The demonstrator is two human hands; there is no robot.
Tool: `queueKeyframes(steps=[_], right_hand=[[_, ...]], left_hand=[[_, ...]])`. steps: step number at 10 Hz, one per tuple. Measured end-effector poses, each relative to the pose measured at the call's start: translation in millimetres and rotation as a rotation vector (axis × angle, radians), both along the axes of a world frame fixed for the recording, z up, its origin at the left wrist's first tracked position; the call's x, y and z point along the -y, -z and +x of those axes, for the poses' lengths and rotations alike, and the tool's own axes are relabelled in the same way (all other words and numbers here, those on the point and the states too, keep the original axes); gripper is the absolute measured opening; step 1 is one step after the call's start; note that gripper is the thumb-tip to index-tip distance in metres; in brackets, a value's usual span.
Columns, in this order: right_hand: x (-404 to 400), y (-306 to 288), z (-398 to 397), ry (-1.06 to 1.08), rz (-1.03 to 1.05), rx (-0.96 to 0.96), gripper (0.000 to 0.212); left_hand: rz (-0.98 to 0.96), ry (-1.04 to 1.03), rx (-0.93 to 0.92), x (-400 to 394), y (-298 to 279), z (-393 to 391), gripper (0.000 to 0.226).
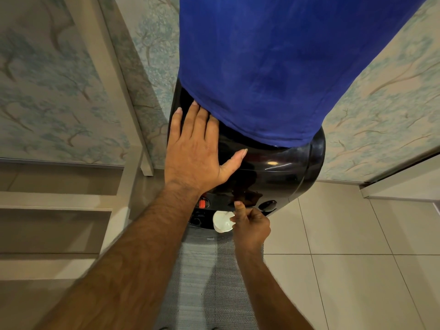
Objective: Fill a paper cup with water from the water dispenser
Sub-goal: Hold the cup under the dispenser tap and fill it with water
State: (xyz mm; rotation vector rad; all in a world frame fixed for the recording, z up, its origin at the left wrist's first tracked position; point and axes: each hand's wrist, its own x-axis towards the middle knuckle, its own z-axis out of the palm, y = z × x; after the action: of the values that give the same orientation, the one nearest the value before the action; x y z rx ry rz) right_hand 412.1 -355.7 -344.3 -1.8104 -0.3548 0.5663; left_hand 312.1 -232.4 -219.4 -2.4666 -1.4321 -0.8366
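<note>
- Tree-print wallpaper (59,96) behind, pale floor tiles (357,270), grey mat (204,282) underfoot.
- Black water dispenser (281,172) topped by a blue-covered bottle (273,67), standing vertical.
- Paper cup (222,221) upright, mouth up, under the dispenser's front, right of the red tap (202,203).
- Left hand (197,151) spread flat on the dispenser top.
- Right hand (251,226) pinches the cup's rim, index finger raised toward the panel.

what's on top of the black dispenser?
A bottle under a blue cloth cover stands on the dispenser; the left hand lies flat on its top beside the cover. The cloth hides the bottle and its seat.
</note>
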Motion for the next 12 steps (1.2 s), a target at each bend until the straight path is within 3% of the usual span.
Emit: queueKeyframes(steps=[12], right_hand=[[-0.3, -2.2, 0.1, -0.018, -0.001, 0.032, 0.038]], left_hand=[[-0.014, 0.009, 0.011, 0.8, -1.3, 0.2, 0.088]])
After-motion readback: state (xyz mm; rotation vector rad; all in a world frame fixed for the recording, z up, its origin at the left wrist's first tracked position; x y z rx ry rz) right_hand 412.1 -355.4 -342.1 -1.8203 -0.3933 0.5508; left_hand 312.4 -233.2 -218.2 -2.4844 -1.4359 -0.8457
